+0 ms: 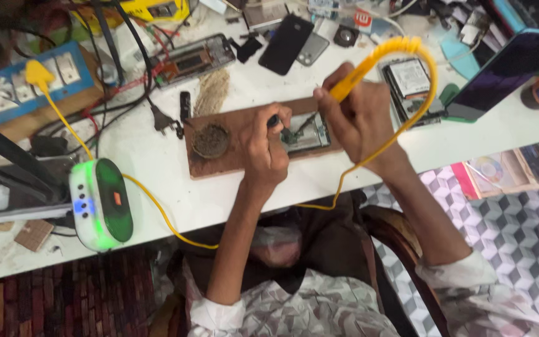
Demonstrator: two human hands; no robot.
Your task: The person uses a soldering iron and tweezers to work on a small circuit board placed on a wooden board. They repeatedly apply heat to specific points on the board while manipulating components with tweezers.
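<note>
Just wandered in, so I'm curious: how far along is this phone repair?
Done: the opened phone lies on the wooden board. In hand: the right hand holds a yellow soldering iron over it, while the left hand steadies a small tool. Left: it remains open.

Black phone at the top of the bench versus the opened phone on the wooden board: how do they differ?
The black phone lies closed, back up, untouched on the white bench. The opened phone lies on the wooden board, insides exposed, steadied by the left hand while the right hand holds a yellow soldering iron over it. Both lie flat.
</note>
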